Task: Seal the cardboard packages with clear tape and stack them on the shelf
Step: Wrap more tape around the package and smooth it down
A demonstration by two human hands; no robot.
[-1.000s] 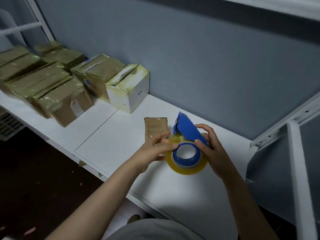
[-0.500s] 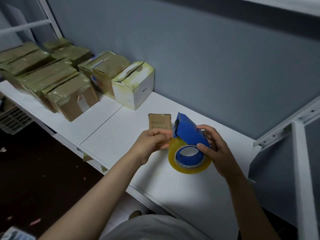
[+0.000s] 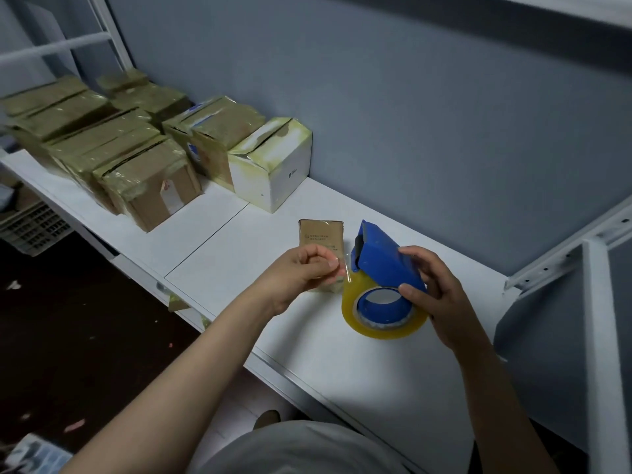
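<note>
My right hand (image 3: 432,295) grips a blue tape dispenser (image 3: 383,260) loaded with a yellowish roll of clear tape (image 3: 383,318), held just above the white shelf (image 3: 239,268). My left hand (image 3: 301,271) pinches the free end of the tape (image 3: 347,273), a short clear strip pulled out from the dispenser's mouth. A small flat brown cardboard package (image 3: 319,234) lies on the shelf right behind my left hand, partly hidden by it.
Several taped cardboard boxes (image 3: 150,179) stand in a row at the shelf's left, ending in a white box (image 3: 273,165). The grey wall runs behind. A white metal shelf post (image 3: 602,336) rises at the right. A grey crate (image 3: 30,227) sits on the dark floor.
My left hand has closed on the tape end and drawn a short strip leftward from the dispenser. The dispenser has tilted slightly in my right hand.
</note>
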